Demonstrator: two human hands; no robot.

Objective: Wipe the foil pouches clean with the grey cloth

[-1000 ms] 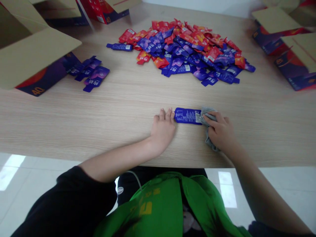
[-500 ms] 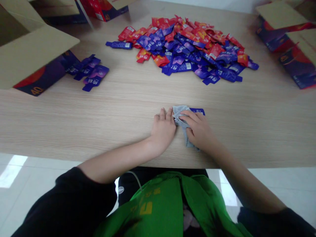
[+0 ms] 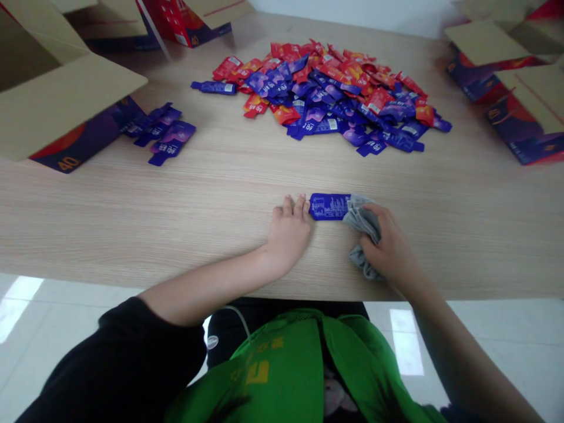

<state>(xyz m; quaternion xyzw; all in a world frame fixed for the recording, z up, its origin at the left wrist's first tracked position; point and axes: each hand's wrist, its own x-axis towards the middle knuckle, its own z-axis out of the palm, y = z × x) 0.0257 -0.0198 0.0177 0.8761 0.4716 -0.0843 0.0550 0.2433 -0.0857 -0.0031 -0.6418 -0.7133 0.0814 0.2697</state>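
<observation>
A flat blue pouch (image 3: 329, 207) with white print lies on the table in front of me. My left hand (image 3: 288, 235) holds the pouch's left end down against the tabletop with its fingers. That end is hidden under the fingertips. At the pouch's right end, my right hand (image 3: 390, 244) grips a bunched grey cloth (image 3: 365, 220). The cloth covers that end of the pouch, and a fold of it hangs below the fingers onto the table.
A pile of red and blue pouches (image 3: 326, 97) lies at the back middle. Several blue pouches (image 3: 170, 138) lie beside an open carton (image 3: 83, 138) at the left. More open cartons (image 3: 524, 126) stand at the back right. The table's front edge is close to my body.
My right hand has slid the grey cloth rightward along the pouch, uncovering its printed left and middle parts. My left hand has stayed nearly in place.
</observation>
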